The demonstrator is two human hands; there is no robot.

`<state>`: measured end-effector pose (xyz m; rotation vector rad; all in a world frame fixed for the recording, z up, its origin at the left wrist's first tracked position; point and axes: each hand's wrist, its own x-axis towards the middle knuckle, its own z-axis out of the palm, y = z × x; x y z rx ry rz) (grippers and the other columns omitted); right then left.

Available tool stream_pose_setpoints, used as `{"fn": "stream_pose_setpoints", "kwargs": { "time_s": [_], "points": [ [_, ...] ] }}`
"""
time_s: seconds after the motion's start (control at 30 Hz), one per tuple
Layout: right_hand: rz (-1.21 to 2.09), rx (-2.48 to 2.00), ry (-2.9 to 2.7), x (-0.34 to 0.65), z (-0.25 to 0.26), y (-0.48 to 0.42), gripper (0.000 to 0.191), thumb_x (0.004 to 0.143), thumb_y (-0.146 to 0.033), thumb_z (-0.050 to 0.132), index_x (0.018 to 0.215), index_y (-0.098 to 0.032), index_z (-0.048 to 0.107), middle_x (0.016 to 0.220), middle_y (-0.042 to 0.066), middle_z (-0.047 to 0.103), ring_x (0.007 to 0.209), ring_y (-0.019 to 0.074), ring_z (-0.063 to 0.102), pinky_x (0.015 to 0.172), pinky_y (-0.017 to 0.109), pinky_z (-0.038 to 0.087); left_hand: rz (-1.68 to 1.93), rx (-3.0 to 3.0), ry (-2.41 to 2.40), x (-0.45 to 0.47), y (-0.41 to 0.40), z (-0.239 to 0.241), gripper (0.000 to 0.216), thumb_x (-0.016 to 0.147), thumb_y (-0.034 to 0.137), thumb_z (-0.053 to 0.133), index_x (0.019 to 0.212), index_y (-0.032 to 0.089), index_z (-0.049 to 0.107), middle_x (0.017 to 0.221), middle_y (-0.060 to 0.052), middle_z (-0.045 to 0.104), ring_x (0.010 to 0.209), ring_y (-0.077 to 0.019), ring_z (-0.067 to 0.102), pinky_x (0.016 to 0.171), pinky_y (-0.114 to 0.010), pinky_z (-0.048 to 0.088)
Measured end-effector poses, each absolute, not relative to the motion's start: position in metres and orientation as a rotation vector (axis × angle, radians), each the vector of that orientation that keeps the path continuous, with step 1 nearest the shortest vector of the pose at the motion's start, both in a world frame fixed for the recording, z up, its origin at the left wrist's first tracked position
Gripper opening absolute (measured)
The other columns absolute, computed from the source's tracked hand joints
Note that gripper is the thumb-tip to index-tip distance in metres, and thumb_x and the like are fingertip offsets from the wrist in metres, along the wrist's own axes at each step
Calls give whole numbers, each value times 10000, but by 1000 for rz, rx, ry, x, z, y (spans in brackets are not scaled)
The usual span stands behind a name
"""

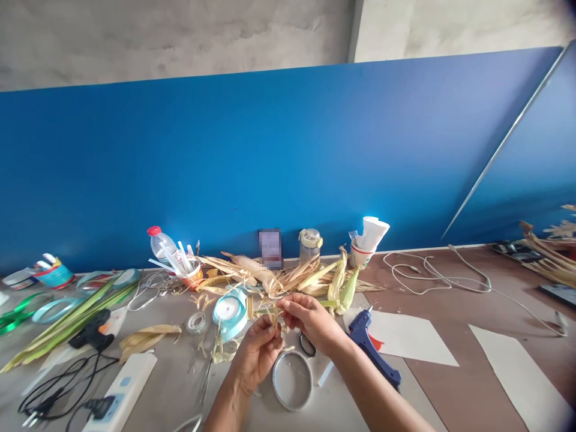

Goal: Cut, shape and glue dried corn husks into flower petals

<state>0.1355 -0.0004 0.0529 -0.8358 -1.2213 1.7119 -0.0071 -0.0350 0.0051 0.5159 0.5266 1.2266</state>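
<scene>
My left hand [257, 355] is closed, pinching a small strip of dried corn husk [273, 315] upright between thumb and fingers. My right hand [314, 321] has its fingertips pinched together at the strip's upper end, close to the left fingers. Just below the hands lies a round ring [274, 384], silvery grey. Scissors with a dark handle [307, 344] are partly covered by my right wrist. A light blue ribbon roll [228, 309] sits left of the hands. Behind them spreads a pile of dry corn husks [292, 277].
Right of my forearm lies a blue glue gun [374, 351] on white paper [416, 336]. A power strip [128, 390] with black cables is at front left. Along the back stand a bottle [162, 246], a jar [310, 245] and a cup [360, 257].
</scene>
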Motion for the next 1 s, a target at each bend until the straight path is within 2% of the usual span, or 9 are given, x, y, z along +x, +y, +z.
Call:
{"fn": "stream_pose_setpoints", "kwargs": {
  "time_s": [0.13,0.3,0.53,0.67,0.83,1.0],
  "points": [
    [1830,-829,-1200,140,53,1,329,667,-444,653,735,-125,611,606,-6,554,531,80,452,527,211,331,1210,540,564,-6,-34,3,113,650,129,704,665,128,593,576,19,507,464,-38,353,534,-207,333],
    [1850,-829,-1344,144,52,3,308,688,-437,636,669,-132,597,571,-24,526,514,71,424,529,204,330,1212,596,609,-6,-34,5,127,637,137,711,633,125,585,560,19,478,473,-50,341,499,-211,290],
    [1714,-927,-1519,153,61,2,275,721,-385,598,619,-132,566,484,-47,452,455,59,367,462,190,265,1178,683,648,-5,-37,12,188,617,192,735,605,138,555,489,50,407,448,-49,293,485,-210,258],
    [1554,-1041,-1686,157,62,3,220,725,-325,569,631,-127,587,501,-40,456,456,58,349,438,185,245,1153,733,691,-4,-38,15,194,603,208,743,611,145,559,489,55,412,451,-51,288,499,-217,259],
    [1281,-1176,-1837,157,64,0,165,711,-266,545,605,-142,573,517,-43,448,490,66,352,439,179,250,1134,761,735,-2,-39,21,200,580,203,753,595,150,560,496,54,434,458,-56,289,514,-222,258],
    [1217,-1209,-1816,153,72,-4,122,690,-226,527,614,-149,583,526,-45,457,510,76,375,464,183,271,1126,754,742,-2,-40,23,200,574,199,756,581,151,562,479,56,419,457,-59,299,521,-227,266]
  ]
}}
